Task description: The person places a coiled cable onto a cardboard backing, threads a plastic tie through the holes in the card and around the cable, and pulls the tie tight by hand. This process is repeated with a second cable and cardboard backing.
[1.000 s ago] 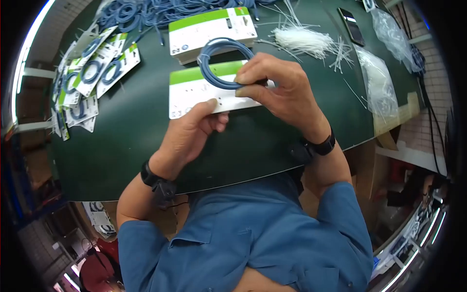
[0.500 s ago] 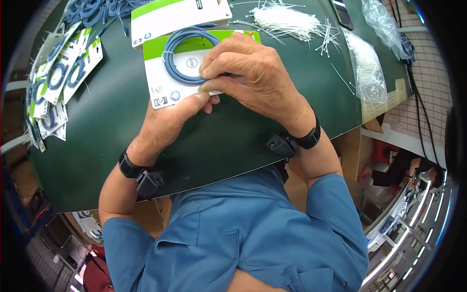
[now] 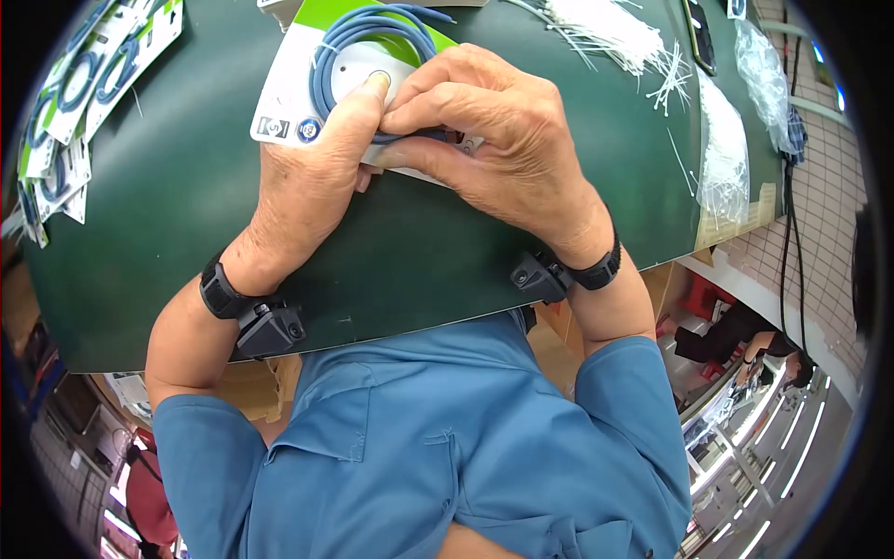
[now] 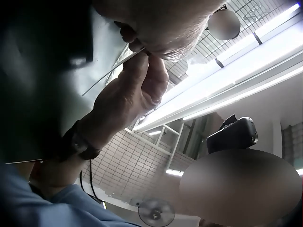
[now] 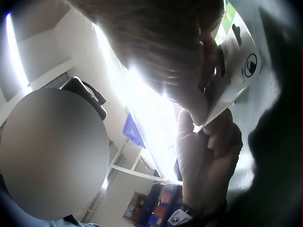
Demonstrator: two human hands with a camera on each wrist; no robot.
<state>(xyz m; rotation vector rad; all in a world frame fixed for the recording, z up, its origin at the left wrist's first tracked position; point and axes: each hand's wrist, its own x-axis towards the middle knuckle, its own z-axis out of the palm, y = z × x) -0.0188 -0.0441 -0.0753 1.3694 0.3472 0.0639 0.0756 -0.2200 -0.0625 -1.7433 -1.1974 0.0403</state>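
My left hand (image 3: 307, 191) holds a white and green packaging card (image 3: 279, 88), its thumb lying over the front, inside a ring of blue cable. This coiled cable (image 3: 321, 79) lies against the card face, bound by a thin white tie at its upper left. The right hand (image 3: 507, 140) pinches the coil's lower right part between thumb and fingers, close beside the left thumb. In the right wrist view the back of the card (image 5: 239, 71) shows a hanging slot, with the left hand's fingers (image 5: 220, 137) behind its lower edge.
Finished-looking cards with blue coils (image 3: 79, 84) lie piled at the table's left. White zip ties (image 3: 605, 33) spread at the back right, near a phone (image 3: 700, 37) and a clear bag of ties (image 3: 722, 154). The green table's front edge (image 3: 410, 331) runs close to the person's body.
The coil has come down onto the card face, and both have moved away from the card stack toward the left. My left thumb has shifted from the card's lower edge to inside the coil.
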